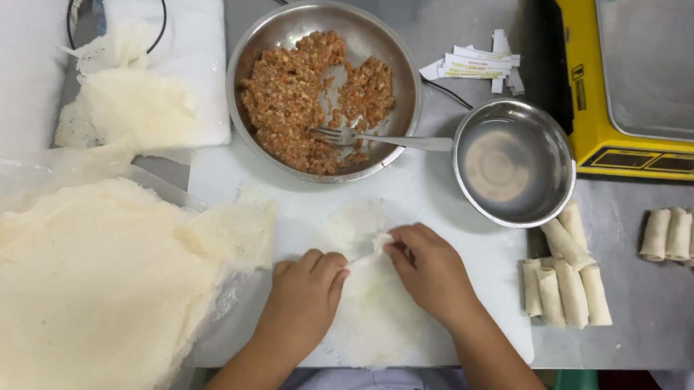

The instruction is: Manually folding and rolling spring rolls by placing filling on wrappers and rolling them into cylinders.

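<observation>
Both hands, left hand (304,297) curled and right hand (429,270) pinching, folding thin rice-paper wrapper (366,303) on white board (475,293); next, judged: tight rolling toward filling bowl (324,91).

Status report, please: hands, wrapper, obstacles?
Left hand and right hand both pinching the wrapper on the white board. Nothing blocking.

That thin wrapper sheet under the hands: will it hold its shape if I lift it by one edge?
Probably not. The wrapper sheet looks translucent and lacy, so it would likely droop and tear easily. It seems very light. The right hand and left hand pinch its edge with fingertips only.
</observation>
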